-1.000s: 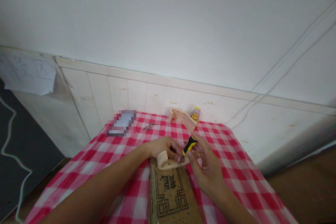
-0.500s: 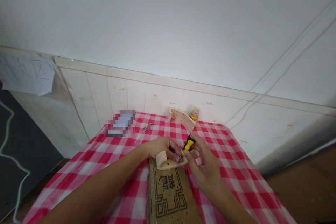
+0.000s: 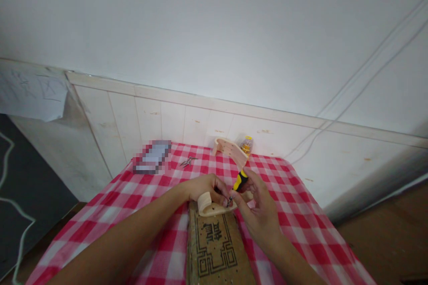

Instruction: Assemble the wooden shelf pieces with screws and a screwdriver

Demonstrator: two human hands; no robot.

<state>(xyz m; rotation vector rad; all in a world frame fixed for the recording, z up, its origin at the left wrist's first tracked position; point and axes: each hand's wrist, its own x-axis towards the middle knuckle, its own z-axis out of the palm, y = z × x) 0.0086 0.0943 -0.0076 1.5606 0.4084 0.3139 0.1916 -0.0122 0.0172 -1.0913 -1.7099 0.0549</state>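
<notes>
A curved piece of pale wood [image 3: 206,205], with a small hole in it, lies on the far end of a worn printed wooden board [image 3: 217,254]. Over it, my left hand [image 3: 212,188] pinches finger and thumb around a small screw [image 3: 229,202], partly covered by the fingertips. My right hand [image 3: 259,207] grips a yellow and black screwdriver [image 3: 240,180], tilted, its lower end down at the screw between my left fingertips. Both hands hide part of the wood.
On the red checked tablecloth [image 3: 160,227], several loose screws [image 3: 189,162] lie beside a blurred phone-like slab [image 3: 152,157]. A second curved wooden piece [image 3: 230,149] stands at the back near a clear, yellow-topped container [image 3: 246,145], close to the white panelled wall [image 3: 197,116].
The screwdriver handle has turned a little in my right hand, and my right fingers have shifted down toward its tip. My left hand stays on the wood. The view has moved slightly.
</notes>
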